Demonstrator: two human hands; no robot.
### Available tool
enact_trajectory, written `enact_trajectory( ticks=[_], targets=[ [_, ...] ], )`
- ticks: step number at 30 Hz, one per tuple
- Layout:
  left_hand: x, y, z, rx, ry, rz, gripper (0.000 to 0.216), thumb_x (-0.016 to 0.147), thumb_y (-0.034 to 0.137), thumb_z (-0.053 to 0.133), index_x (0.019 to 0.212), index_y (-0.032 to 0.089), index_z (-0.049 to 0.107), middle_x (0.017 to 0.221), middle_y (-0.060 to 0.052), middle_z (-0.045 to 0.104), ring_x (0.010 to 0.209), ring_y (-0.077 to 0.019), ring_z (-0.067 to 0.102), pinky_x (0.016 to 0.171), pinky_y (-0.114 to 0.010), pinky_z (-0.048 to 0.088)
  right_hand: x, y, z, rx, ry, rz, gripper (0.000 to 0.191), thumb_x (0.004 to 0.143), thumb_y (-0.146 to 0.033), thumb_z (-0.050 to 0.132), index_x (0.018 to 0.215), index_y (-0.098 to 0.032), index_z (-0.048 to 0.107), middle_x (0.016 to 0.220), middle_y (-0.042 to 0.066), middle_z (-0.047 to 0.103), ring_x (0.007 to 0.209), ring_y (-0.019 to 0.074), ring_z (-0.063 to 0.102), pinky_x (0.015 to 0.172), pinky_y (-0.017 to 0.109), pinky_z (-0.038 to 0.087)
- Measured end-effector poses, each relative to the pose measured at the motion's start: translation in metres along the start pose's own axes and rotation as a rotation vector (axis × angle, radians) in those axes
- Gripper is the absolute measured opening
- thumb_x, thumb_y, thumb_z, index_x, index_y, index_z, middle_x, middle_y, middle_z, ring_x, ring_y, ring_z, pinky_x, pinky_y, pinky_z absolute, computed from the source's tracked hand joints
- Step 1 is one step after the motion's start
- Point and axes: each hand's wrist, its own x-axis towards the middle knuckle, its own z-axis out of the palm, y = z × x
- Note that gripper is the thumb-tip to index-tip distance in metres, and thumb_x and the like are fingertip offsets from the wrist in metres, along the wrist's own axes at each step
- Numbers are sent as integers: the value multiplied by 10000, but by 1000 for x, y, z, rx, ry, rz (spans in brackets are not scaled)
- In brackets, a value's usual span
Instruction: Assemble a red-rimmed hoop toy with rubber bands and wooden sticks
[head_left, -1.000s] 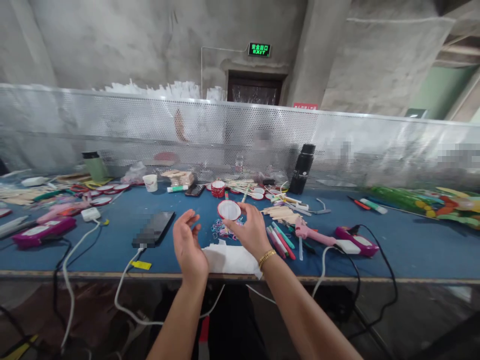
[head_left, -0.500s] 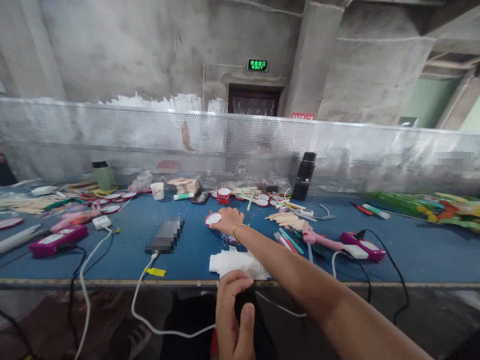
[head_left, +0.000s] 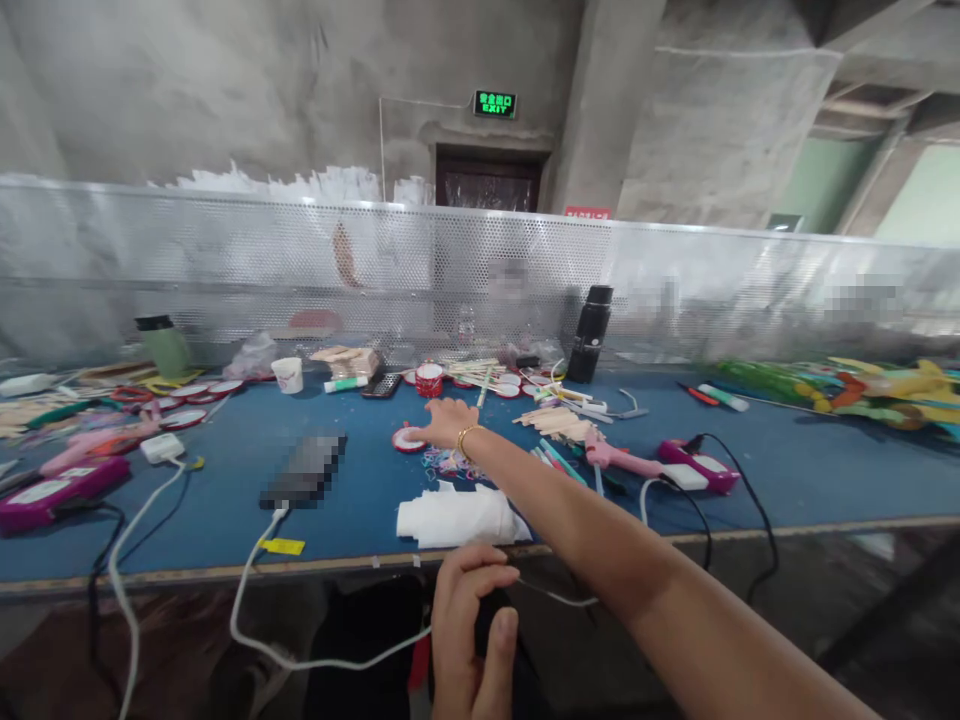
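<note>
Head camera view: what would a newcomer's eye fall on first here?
Probably the right hand, a gold bracelet at its wrist, stretched out over the blue table beside a red-rimmed white disc. Next, perhaps, the glowing green exit sign, high on the grey wall above a dark doorway. The tall black bottle also stands out, upright near the table's far edge.

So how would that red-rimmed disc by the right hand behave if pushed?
Probably it would slide rather than tip: the red-rimmed disc by the right hand looks low and flat. It seems thin, so likely light. Stood on its round edge, it might roll.
</note>
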Motion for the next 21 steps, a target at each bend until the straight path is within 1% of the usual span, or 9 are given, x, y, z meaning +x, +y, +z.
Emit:
enact_trajectory(
  ticks=[3,4,6,8,10,12,15,18,21],
  targets=[
    [1,1,2,14,-51,42,213,961,304,508,1089,273,676,1132,-113,655,1110,-283,600,963,-458,473,-20,25,-50,130,147,-60,568,799,-652,685,1210,-259,679,1264,76,704,1179,299,629,972,434,462],
    [2,1,2,17,-65,54,212,959,290,508,1089,269,674,1123,-112,658,1105,-282,600,954,-454,476,-33,37,-66,162,225,-80,479,836,-597,678,1169,-253,697,1210,61,730,1131,275,655,949,409,473],
    [8,-1,0,23,-84,80,215,953,254,507,1094,269,669,1110,-102,666,1093,-272,605,938,-436,485,-66,64,-93,205,429,-108,401,864,-526,676,1146,-243,707,1157,59,750,1070,255,679,928,399,478],
    [17,-5,-4,48,-98,120,229,946,215,510,1106,271,664,1107,-81,673,1077,-251,615,930,-406,489,-104,92,-105,203,597,-118,342,878,-466,673,1129,-238,717,1074,63,770,1019,250,696,932,416,469],
    [30,-11,-9,134,-131,167,234,935,193,536,1114,271,665,1099,-59,683,1062,-226,626,922,-367,491,-135,117,-104,144,697,-91,282,881,-435,667,1089,-256,731,1017,52,776,993,255,698,938,443,456],
    [45,-16,-14,222,-117,166,197,941,193,536,1069,257,672,1082,-55,686,1069,-222,626,935,-363,482,-153,135,-94,68,678,-76,232,869,-397,679,1053,-275,750,1005,41,783,995,272,696,934,460,447],
    [70,-22,-18,387,-147,122,167,960,257,528,1007,234,688,1075,-68,690,1064,-236,625,942,-386,475,-151,144,-78,23,541,-115,157,870,-325,670,982,-291,775,1006,19,793,985,263,706,918,438,454],
    [91,-24,-18,559,-254,80,204,970,325,519,991,224,695,1069,-80,703,1041,-257,630,903,-404,486,-121,136,-73,-34,344,-228,155,869,-289,666,970,-305,782,1028,-1,794,1005,248,705,948,416,455],
    [102,-25,-14,725,-357,119,193,964,309,529,979,218,699,1021,-82,718,963,-264,638,861,-417,487,-84,125,-75,-120,102,-287,182,851,-253,687,993,-308,788,1052,3,790,1040,256,702,972,408,460]
  ],
)
